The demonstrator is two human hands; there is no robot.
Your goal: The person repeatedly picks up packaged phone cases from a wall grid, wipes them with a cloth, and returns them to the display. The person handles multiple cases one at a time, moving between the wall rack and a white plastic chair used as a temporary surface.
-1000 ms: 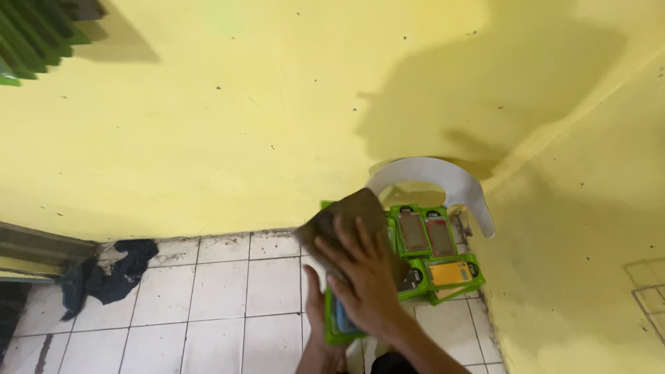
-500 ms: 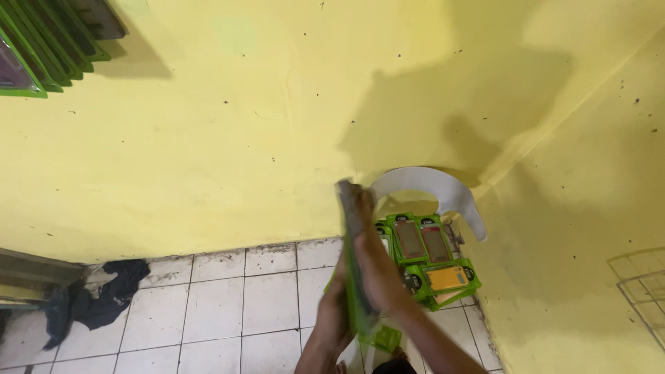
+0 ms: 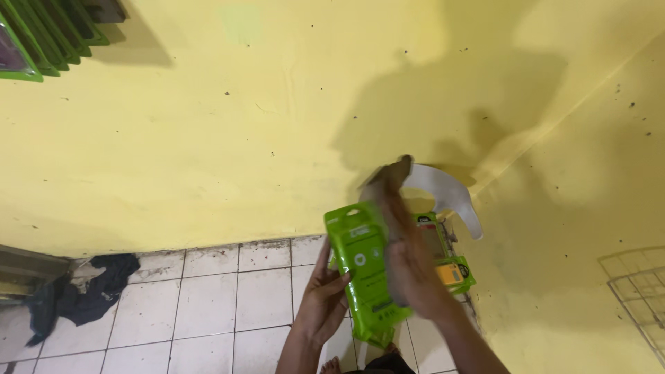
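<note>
The left hand (image 3: 324,299) grips the green pack (image 3: 364,273) from its left edge, fingers (image 3: 339,282) curled onto the front face. The right hand (image 3: 409,266) lies on the pack's right side, blurred; whether its fingers are spread or pressed together cannot be told. A brown card (image 3: 388,176) projects above the right fingers. Behind them lie more green packs (image 3: 447,260) and a white curved piece (image 3: 450,197). A dark cloth (image 3: 83,294) lies well to the left on the tiles (image 3: 208,312).

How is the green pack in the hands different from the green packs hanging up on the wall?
The held pack is one pack, gripped by the left hand and right hand; the wall packs are many, hanging in a row. The held pack shows its flat face; the wall packs show mostly edges. Both are bright green.
</note>
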